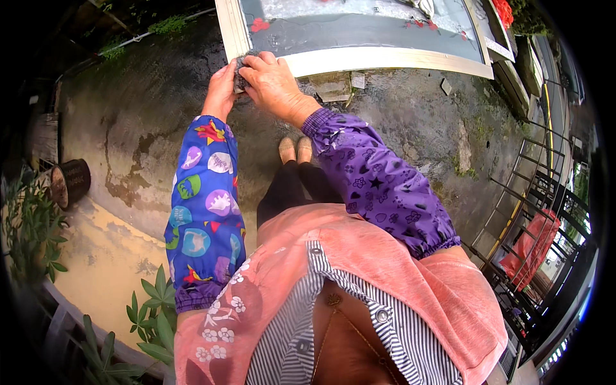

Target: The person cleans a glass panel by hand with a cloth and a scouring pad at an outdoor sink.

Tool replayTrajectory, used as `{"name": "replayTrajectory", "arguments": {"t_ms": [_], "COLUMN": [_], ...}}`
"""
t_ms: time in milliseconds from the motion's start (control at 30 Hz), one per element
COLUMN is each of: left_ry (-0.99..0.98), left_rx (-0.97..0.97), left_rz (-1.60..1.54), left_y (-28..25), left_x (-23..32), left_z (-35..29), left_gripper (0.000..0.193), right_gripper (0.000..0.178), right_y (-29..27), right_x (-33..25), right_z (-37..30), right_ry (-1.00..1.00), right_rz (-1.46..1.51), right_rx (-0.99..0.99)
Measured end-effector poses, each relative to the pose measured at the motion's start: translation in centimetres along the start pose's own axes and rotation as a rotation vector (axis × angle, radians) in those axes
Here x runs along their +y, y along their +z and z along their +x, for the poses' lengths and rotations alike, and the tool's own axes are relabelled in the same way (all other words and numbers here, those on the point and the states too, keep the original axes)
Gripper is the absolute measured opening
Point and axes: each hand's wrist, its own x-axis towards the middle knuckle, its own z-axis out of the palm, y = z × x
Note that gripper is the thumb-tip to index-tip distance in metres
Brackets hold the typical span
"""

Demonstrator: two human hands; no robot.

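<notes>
A dark grey scouring pad (241, 76) sits at the near left corner of a glass panel with a pale frame (385, 59). My right hand (273, 82) bends its fingers over the pad from the right. On the pad's left side my left hand (221, 91) is closed against it, its fingers partly hidden. The glass (333, 32) looks wet, with red patterns and white foamy patches on it. My left sleeve cover is blue with colourful prints; the right one is purple.
Wet, stained concrete (147, 128) lies around my feet, with loose tile pieces (333, 88) below the frame. A dark pot (69, 183) and leafy plants (157, 301) stand at the left. Metal railings (532, 173) and a red cloth-like item (531, 247) are at the right.
</notes>
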Motion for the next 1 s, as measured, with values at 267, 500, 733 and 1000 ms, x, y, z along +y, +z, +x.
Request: {"name": "replayTrajectory", "arguments": {"t_ms": [267,500,733,1000], "left_ry": [-0.051,-0.086,-0.086,-0.046], "left_rx": [-0.02,0.022,0.015,-0.1], "left_rz": [-0.021,-0.087,-0.306,-0.479], "left_y": [-0.3,-1.2,-1.4,0.4], "left_x": [1.0,1.1,1.2,0.2], "left_z": [-1.0,-2.0,-2.1,-1.0], "left_gripper": [0.034,0.039,0.066,0.075], "right_gripper": [0.031,0.024,0.024,0.027], "right_y": [-12.9,-2.2,-0.8,-1.8], "right_x": [21.7,6.6,2.7,6.0], "right_z": [-11.1,-2.9,1.8,3.9], "right_ry": [0.249,-0.118,-0.385,-0.655], "right_rz": [-0.36,-0.066,0.014,0.114], "right_rx": [0.098,0.05,-0.197,-0.323]}}
